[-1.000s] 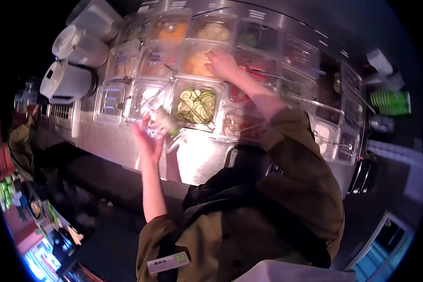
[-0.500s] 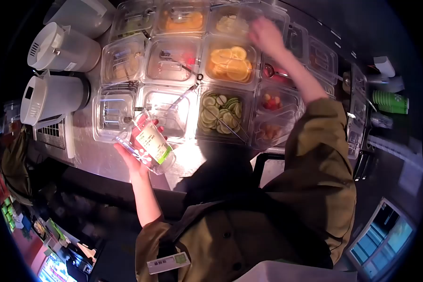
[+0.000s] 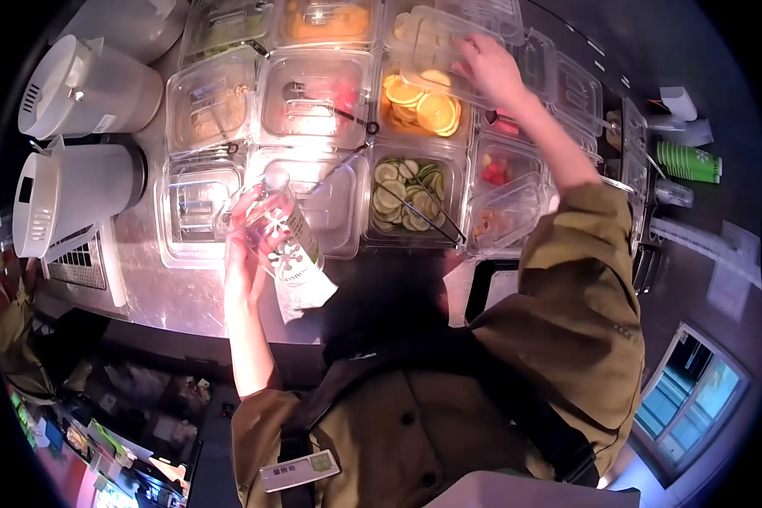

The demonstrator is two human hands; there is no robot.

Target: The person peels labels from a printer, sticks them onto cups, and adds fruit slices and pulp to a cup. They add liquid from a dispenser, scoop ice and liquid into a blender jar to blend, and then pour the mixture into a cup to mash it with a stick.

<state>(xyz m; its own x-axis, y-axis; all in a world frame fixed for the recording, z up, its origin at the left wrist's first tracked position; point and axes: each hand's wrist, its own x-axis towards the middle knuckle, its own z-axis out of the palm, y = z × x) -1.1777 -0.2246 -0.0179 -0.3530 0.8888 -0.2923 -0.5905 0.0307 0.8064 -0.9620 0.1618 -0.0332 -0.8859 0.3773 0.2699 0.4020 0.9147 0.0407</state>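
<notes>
My left hand (image 3: 244, 245) is wrapped round a clear plastic cup (image 3: 289, 241) with white flower-like print, held tilted over the counter's near edge. My right hand (image 3: 491, 72) reaches to the back and grips a clear lid (image 3: 427, 52), its fingers bent at the lid's raised part. This lid overlaps the rear of the container of orange slices (image 3: 436, 112), whose front slices lie uncovered. In front of it stands a container of sliced green citrus (image 3: 398, 199) with tongs (image 3: 427, 222) lying across it.
Several clear lidded containers fill the counter (image 3: 157, 292), including one of orange pieces (image 3: 326, 24) and one of red fruit (image 3: 493, 169). White pitchers (image 3: 76, 190) stand at the left. A stack of green cups (image 3: 690, 162) lies at the right.
My right hand has gripped the lid, which now sits shifted back over the orange slices. The cup in my left hand has turned, showing its flower print instead of the label.
</notes>
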